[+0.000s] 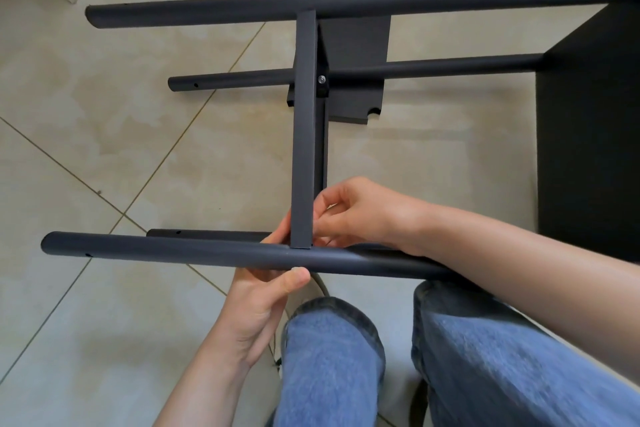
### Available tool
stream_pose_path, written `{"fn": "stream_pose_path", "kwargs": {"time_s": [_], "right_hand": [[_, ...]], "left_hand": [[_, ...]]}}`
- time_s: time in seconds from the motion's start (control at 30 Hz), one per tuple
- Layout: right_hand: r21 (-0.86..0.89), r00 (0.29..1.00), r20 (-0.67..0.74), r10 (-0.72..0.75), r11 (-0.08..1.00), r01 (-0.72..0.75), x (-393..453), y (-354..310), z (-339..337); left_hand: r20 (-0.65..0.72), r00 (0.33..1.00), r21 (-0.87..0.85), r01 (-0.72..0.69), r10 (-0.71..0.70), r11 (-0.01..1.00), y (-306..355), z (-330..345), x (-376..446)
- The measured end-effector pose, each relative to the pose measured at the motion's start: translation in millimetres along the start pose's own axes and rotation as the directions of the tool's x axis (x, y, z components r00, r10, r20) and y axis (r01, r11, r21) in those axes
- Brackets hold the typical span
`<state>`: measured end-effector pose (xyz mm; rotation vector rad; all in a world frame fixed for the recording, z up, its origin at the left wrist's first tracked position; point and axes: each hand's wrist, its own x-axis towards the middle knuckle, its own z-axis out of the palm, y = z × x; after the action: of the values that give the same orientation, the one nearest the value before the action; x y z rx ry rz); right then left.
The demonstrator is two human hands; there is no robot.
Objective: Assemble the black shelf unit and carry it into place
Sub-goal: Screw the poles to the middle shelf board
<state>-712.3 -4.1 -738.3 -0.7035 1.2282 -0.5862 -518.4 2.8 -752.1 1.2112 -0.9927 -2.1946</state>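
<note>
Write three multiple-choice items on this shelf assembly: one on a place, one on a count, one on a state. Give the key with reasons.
1. Where does the loose black shelf panel lie?
A. on the floor under the frame
B. on the person's lap
C. leaning on a wall

2. How many round black tubes run left to right?
A. two
B. four
C. six

3. What is the left hand doing?
A. hanging idle
B. gripping the near tube
C. holding a screwdriver

Key: 1 A, the panel rests flat on the tiles behind the crossbar. 2 B, two thick upper tubes and two lower ones show. 3 B, its thumb and fingers wrap the tube while the right hand pinches at the crossbar joint.
</note>
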Motion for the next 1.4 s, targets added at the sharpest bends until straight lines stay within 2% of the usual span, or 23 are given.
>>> {"fn": "stream_pose_path", "kwargs": {"time_s": [0.2, 0.6, 0.87, 1.4], "right_hand": [[0.044, 0.999, 0.035, 0.013, 0.999, -0.015, -1, -1, 0], [0.063, 0.979, 0.151, 0.135, 0.987, -0.145, 4, -3, -5], [0.158, 0.974, 0.168, 0.152, 0.971, -0.179, 7, 1, -6], [0.049, 0.951, 0.193, 0.242, 0.966, -0.255, 13, 0, -9]], "left_hand": [[-0.014, 1.000, -0.034, 0.012, -0.013, 0.999, -3, -2, -1], [-0.005, 1.000, -0.018, -0.010, 0.010, 1.000, -2, -2, 1], [0.009, 1.000, 0.004, -0.014, 0.014, 1.000, -2, -3, 2], [0.046, 0.998, 0.021, -0.031, 0.030, 0.999, -3, -5, 3]]}}
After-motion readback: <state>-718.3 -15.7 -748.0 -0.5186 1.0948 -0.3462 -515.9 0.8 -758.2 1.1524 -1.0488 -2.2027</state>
